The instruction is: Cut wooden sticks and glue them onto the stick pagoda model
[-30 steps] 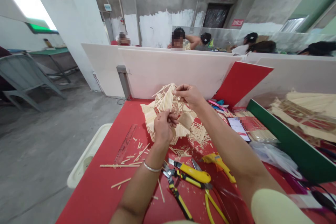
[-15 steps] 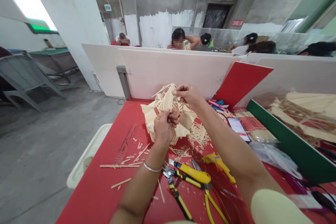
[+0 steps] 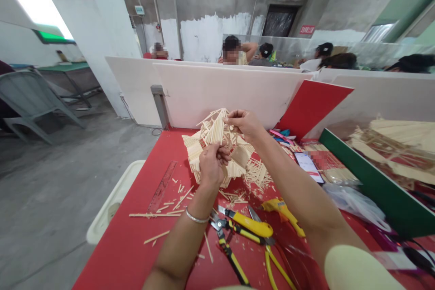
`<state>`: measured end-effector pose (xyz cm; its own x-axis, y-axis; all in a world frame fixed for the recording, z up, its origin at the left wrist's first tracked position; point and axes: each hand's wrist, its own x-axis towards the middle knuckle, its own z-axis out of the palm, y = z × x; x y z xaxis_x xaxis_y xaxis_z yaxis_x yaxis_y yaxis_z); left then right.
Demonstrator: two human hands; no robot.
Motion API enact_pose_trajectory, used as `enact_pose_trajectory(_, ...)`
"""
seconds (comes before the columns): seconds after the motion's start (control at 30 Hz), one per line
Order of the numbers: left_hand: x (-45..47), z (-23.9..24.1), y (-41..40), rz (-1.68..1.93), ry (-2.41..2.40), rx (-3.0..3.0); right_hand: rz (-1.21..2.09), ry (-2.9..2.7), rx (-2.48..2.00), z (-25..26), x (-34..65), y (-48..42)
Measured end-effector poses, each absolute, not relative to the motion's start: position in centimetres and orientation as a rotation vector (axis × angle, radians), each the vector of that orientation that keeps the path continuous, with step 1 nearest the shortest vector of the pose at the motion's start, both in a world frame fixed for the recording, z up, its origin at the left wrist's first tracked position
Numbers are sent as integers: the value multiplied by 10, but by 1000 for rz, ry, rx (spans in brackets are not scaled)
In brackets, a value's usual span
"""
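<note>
A model built of thin pale wooden sticks [image 3: 194, 150] stands at the far part of the red table, with a sloping, roof-like panel [image 3: 216, 130] of side-by-side sticks at its top. My right hand [image 3: 246, 123] is closed, thumb and fingertips pinching a wooden stick at the panel's upper right edge. Lower down, my left hand [image 3: 212, 165] has its fingers curled and pinches the stick's bottom end against the panel. The fingers hide part of the stick and the model's middle.
Pliers [image 3: 222, 240], a yellow utility knife [image 3: 253, 223] and a yellow glue gun [image 3: 283, 213] lie near my forearms. Loose sticks [image 3: 260, 172] and a clear ruler [image 3: 163, 186] flank the model. A phone [image 3: 308, 167] and green board [image 3: 374, 186] are at right. People sit beyond the white partition [image 3: 220, 86].
</note>
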<state>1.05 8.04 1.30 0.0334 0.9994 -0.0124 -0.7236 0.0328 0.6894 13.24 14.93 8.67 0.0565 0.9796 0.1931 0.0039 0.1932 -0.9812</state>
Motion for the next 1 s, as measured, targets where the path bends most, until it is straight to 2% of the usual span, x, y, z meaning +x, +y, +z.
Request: enact_pose_trajectory(1.0, 10, 13, 79, 1453, 594, 601, 1011, -1257, -1104, 88, 131, 147)
